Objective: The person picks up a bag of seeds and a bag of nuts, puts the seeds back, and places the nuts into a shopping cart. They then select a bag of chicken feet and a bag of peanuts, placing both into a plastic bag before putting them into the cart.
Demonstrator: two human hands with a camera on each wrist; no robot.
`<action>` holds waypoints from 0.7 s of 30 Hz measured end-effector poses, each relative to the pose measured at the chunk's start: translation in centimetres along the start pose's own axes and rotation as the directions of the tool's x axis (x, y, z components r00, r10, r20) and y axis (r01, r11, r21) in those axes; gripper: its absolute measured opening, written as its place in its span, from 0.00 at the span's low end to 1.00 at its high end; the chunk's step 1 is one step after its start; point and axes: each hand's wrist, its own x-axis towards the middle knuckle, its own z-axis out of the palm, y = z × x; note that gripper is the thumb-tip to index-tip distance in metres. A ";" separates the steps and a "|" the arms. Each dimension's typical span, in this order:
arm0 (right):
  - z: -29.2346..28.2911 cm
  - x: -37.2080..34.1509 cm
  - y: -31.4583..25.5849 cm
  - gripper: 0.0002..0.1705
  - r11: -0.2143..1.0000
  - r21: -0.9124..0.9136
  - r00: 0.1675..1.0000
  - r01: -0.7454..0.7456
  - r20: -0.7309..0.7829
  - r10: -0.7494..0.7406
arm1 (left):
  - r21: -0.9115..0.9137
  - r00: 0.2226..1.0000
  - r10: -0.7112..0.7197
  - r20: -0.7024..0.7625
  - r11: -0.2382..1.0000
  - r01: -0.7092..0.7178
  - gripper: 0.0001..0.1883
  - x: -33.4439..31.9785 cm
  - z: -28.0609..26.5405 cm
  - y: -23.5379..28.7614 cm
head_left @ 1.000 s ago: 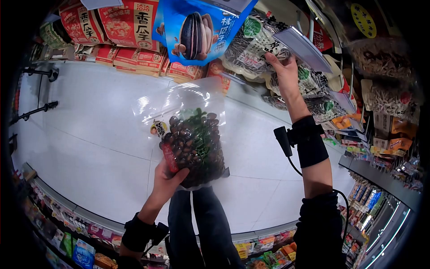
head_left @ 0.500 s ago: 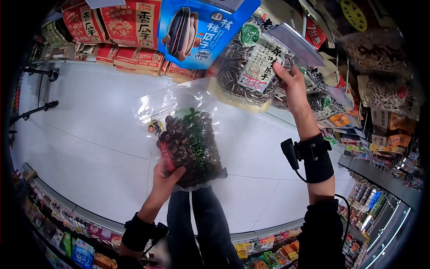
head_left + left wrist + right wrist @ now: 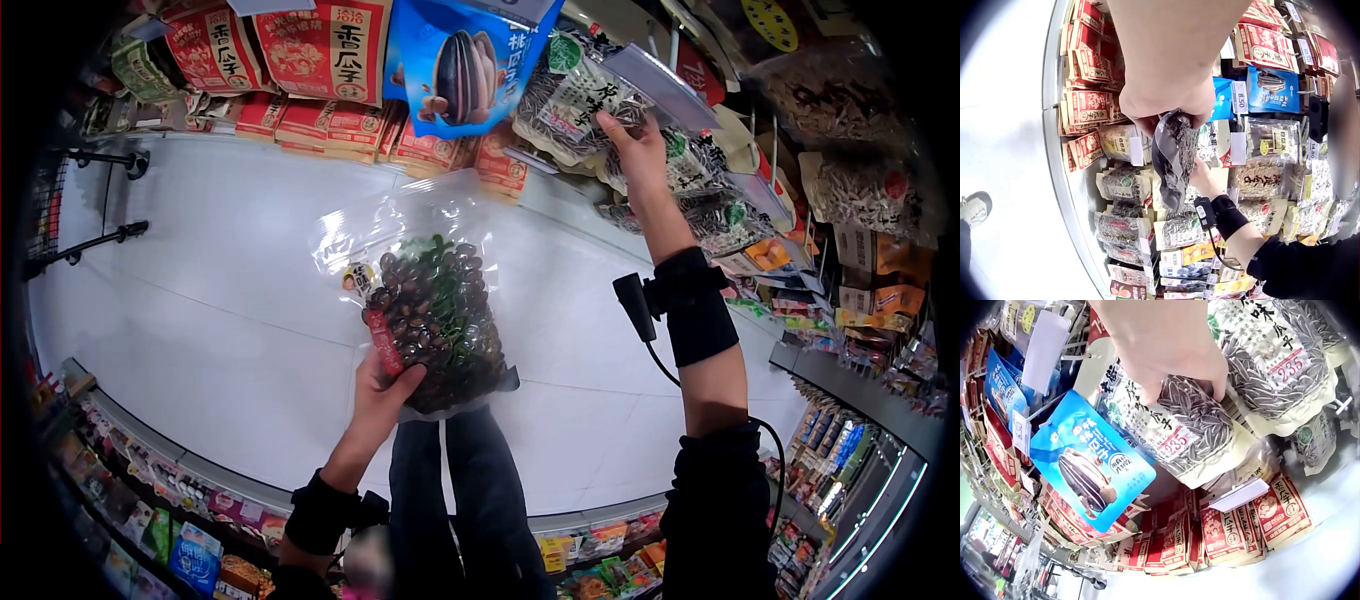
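Observation:
My left hand (image 3: 385,392) grips the lower left edge of a clear bag of dark brown nuts (image 3: 430,320) with a green pattern, above the floor. In the left wrist view the left hand (image 3: 1166,100) holds this bag (image 3: 1175,156) seen edge-on. My right hand (image 3: 640,160) pinches a bag of striped sunflower seeds (image 3: 575,105) at the rack. The right wrist view shows the right hand (image 3: 1166,356) with thumb and fingers on that seed bag (image 3: 1194,425), its fingertips partly hidden. A blue seed bag (image 3: 1091,462) hangs beside it.
Red seed packets (image 3: 325,50) hang and stand at the upper left. More snack bags (image 3: 860,200) hang on the right, near clear price-tag holders (image 3: 660,85). Lower shelves (image 3: 200,500) curve behind the legs. Black bars of a rack or cart (image 3: 100,245) are at far left.
The sunflower seed bag in my right hand swung out toward the floor half a second ago and is now back against the rack. The left hand keeps its hold; the view shifted slightly.

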 end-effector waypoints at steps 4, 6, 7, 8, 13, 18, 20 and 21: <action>-0.3 -1.5 2.5 0.20 0.994 -0.010 0.976 -0.109 -0.189 0.105 | 0.033 1.000 0.016 0.000 0.999 -0.016 0.19 -2.0 0.4 1.8; -0.6 -5.5 1.0 0.18 0.954 -0.110 0.960 -0.279 -0.009 0.280 | 0.076 0.999 0.029 -0.019 0.997 -0.028 0.19 -3.5 0.9 3.2; -0.6 -8.4 0.3 0.17 0.952 -0.120 0.946 -0.283 0.127 0.297 | 0.099 0.999 0.038 -0.028 0.994 -0.035 0.19 -4.2 1.3 4.0; -0.6 -11.3 -0.6 0.11 0.957 -0.085 0.915 -0.278 0.279 0.291 | 0.109 0.998 0.048 -0.043 0.993 -0.043 0.19 -5.1 1.6 4.8; -0.1 -23.6 -11.2 0.20 0.819 -0.082 0.557 -0.567 0.694 0.455 | 0.145 0.997 0.072 -0.032 0.987 -0.067 0.20 -9.8 4.5 10.0; -1.0 -29.2 -20.3 0.24 0.617 0.068 0.506 -0.784 0.645 0.572 | 0.155 0.997 0.079 -0.009 0.985 -0.077 0.15 -14.8 6.6 14.8; -1.7 -30.9 -23.4 0.24 0.648 0.094 0.539 -0.756 0.651 0.534 | 0.184 0.994 0.106 0.007 0.977 -0.105 0.15 -16.8 7.5 16.6; -2.1 -31.7 -25.6 0.23 0.699 0.088 0.569 -0.710 0.656 0.496 | 0.207 0.992 0.122 0.024 0.970 -0.124 0.14 -17.7 7.9 17.4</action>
